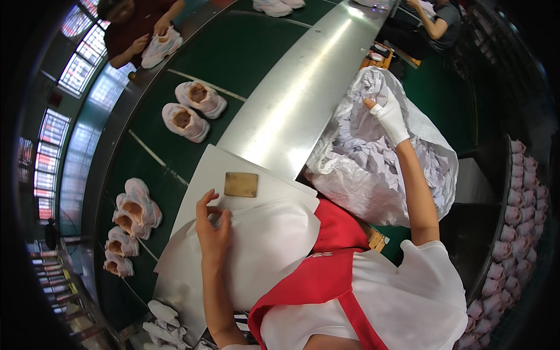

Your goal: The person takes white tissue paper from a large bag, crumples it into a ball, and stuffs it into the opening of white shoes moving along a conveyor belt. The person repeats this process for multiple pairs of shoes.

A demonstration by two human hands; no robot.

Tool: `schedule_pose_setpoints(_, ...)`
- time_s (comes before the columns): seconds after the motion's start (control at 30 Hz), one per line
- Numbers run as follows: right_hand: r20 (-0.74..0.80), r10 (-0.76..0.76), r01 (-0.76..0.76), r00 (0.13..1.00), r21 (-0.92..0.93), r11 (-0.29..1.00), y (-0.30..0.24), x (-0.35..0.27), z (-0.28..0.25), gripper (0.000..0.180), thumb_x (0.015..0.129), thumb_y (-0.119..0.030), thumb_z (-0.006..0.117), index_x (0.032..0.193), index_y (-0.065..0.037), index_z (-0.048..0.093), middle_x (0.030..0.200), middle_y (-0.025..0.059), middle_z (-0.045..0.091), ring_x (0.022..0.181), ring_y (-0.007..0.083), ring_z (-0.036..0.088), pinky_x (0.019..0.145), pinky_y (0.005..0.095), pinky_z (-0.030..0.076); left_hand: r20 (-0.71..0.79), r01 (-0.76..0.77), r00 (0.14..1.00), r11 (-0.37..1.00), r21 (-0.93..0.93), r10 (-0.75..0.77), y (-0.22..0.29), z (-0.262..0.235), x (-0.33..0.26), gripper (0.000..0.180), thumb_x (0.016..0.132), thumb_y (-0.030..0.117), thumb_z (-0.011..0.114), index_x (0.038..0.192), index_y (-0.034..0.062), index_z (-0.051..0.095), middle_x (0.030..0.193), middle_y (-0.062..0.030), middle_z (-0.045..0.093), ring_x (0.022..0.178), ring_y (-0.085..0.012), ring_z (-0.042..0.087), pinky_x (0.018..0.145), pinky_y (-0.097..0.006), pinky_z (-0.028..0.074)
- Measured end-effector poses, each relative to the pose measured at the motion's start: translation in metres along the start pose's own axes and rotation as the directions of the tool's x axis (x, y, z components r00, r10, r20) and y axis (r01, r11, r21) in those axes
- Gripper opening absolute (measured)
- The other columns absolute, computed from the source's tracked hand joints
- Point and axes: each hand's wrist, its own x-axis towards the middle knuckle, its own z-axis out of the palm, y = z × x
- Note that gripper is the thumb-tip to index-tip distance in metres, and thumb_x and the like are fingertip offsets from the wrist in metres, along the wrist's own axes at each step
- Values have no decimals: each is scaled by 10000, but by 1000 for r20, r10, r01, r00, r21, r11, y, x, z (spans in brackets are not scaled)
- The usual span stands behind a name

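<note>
My left hand (213,230) hovers at the edge of a white paper sheet (271,224), fingers apart and nothing in them. Just beyond it, a small brownish-yellow rectangular block (241,184) lies on a white board (213,169). Off to the right, my right hand (389,119), in a white fingerless glove, reaches over a large white plastic bag (364,195). Crumpled white paper (370,157) fills the bag. The bare fingertips touch or nearly touch the paper at its far side; whether they grip any of it is not visible.
A green conveyor (149,119) on the left carries pale sneakers (201,98) in pairs. A shiny metal ledge (297,87) runs beside it. At the far left a co-worker (131,29) holds a shoe; another person (440,23) sits far right. Racked shoes (507,233) stand at right.
</note>
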Motion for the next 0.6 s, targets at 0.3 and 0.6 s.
schedule_pose_setpoints(0.3,757,-176,-135,629,329,934,-165,-101,206,431,750,-168,647,1121,25,547,991,165,614,927,221,591,856,311,451,79,-174,972,906,-386,220,-2,-21,9,523,792,151,688,1260,29,491,1190,-88,556,1097,-182,528,936,-314,408)
schedule_pose_setpoints(0.6,801,-62,-129,595,172,977,-168,-57,206,505,777,-175,688,1212,-5,498,1092,102,613,984,176,590,814,290,478,-187,-85,980,695,-714,-73,-36,-34,8,99,861,69,639,925,26,578,870,26,570,802,-45,506,721,-194,411)
